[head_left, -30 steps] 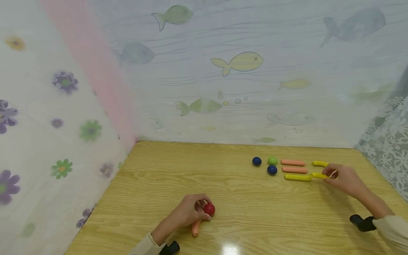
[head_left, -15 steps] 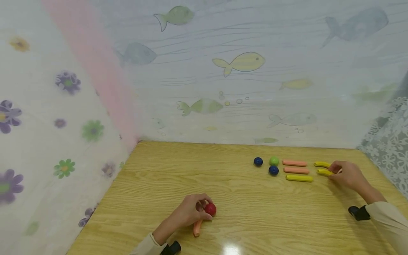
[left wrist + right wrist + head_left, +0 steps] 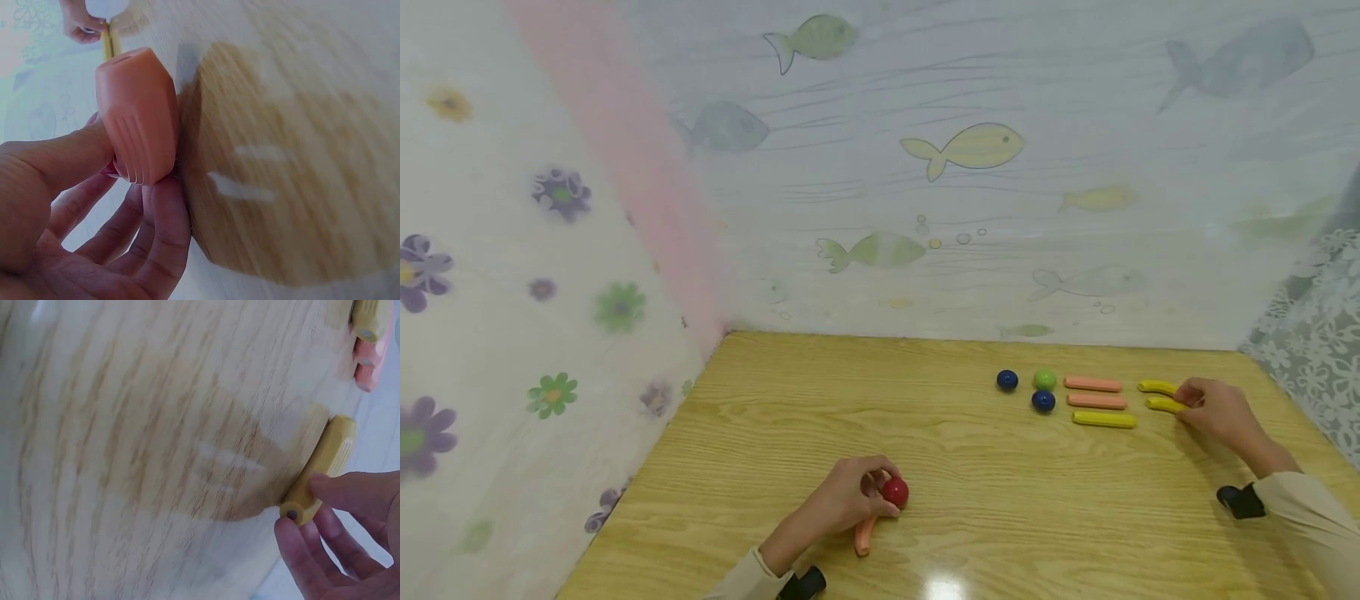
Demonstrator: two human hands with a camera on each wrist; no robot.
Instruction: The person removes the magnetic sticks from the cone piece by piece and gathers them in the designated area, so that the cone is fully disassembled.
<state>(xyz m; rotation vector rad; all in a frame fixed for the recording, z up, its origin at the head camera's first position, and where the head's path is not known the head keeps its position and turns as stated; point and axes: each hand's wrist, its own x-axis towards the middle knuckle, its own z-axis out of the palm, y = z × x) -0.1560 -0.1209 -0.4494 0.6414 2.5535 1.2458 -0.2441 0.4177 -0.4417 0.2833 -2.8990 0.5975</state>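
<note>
My left hand (image 3: 842,497) holds a glossy red ball (image 3: 895,492) between thumb and fingers, low over the table's front. A curved orange stick (image 3: 864,536) runs from beneath that hand toward me; whether it joins the ball I cannot tell. In the left wrist view the orange stick (image 3: 139,119) hides most of the ball. At the right, my right hand (image 3: 1221,412) pinches one end of a curved yellow stick (image 3: 1163,405) lying on the table. Its fingers flank the stick (image 3: 328,456) in the right wrist view. Just behind lies another curved yellow stick (image 3: 1157,387).
Left of the curved sticks lie two straight orange sticks (image 3: 1096,402) and a straight yellow stick (image 3: 1103,420). Two dark blue balls (image 3: 1043,401) and a green ball (image 3: 1045,380) stand further left on the wooden table (image 3: 820,400). Patterned cloth walls (image 3: 865,308) border the table.
My right hand has shifted the curved yellow stick away from the straight yellow one, back and rightward, alongside the other curved stick. My left hand stays put with the red ball.
</note>
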